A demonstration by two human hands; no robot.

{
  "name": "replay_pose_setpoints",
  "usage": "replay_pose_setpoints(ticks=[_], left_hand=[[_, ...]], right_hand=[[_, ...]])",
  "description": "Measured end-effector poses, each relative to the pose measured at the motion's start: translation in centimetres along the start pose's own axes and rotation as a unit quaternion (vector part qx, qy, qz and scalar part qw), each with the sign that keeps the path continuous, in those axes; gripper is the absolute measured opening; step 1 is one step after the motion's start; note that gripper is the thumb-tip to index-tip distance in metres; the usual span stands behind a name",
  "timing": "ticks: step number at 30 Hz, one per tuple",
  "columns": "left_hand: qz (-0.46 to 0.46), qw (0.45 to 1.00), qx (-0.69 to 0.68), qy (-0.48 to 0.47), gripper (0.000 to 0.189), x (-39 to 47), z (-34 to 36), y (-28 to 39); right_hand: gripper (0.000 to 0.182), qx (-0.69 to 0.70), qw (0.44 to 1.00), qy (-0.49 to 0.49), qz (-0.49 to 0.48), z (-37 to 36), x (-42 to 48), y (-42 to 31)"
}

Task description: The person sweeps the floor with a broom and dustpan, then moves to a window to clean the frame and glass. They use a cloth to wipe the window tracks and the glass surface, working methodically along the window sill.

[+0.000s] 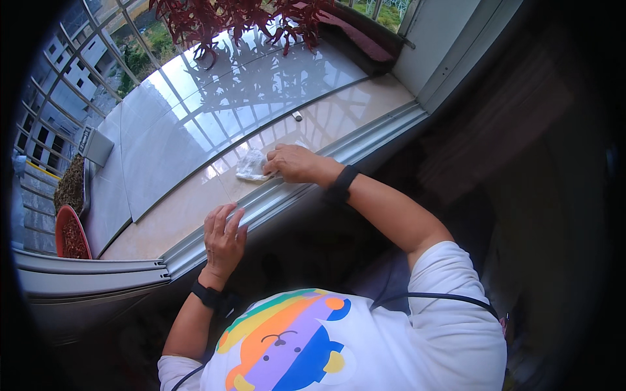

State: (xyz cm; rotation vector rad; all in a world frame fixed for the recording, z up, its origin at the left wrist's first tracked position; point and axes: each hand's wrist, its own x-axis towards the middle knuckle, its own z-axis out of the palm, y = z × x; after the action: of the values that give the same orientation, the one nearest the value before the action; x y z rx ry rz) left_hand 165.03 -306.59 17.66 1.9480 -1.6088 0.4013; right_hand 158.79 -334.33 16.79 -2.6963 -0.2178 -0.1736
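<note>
My right hand (296, 164) grips a crumpled white cloth (251, 165) on the beige tiled window sill (195, 215), just beyond the metal sliding-window track (293, 190). Part of the cloth is hidden under my fingers. Over the near end of the same track is my left hand (224, 235), its fingers apart and nothing in it. Whether its fingertips touch the metal, I cannot tell. A small metal cylinder (297, 116) lies on the sill, farther out than the cloth.
Red dried chili peppers (234, 19) hang over the grey tiled ledge (161, 146). A rolled dark-red mat (362, 41) lies at the ledge's right end. On the left are a red bowl (73, 234) of reddish bits, a tray of dried plant matter (71, 188) and a grey box (97, 145). Metal window bars (85, 68) enclose the ledge.
</note>
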Motion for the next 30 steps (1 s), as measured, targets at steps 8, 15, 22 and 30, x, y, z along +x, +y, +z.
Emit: replay_pose_setpoints(ticks=[8, 15, 22, 30], left_hand=[[-0.087, 0.989, 0.117, -0.002, 0.039, -0.9, 0.7, -2.1], [-0.118, 0.986, 0.115, -0.007, 0.031, -0.9, 1.0, -2.0], [-0.118, 0.986, 0.120, -0.012, 0.029, -1.2, 1.2, -2.2], [-0.121, 0.986, 0.109, -0.027, 0.028, -0.8, 1.4, -1.9]], right_hand=[[0.019, -0.105, 0.990, -0.021, 0.086, -3.6, -4.6, 6.4], [0.022, -0.234, 0.944, -0.020, 0.232, -7.7, -10.5, 12.9], [0.019, -0.404, 0.862, 0.011, 0.306, -9.1, -14.6, 19.7], [0.017, -0.426, 0.760, 0.185, 0.455, -11.5, -20.1, 22.5]])
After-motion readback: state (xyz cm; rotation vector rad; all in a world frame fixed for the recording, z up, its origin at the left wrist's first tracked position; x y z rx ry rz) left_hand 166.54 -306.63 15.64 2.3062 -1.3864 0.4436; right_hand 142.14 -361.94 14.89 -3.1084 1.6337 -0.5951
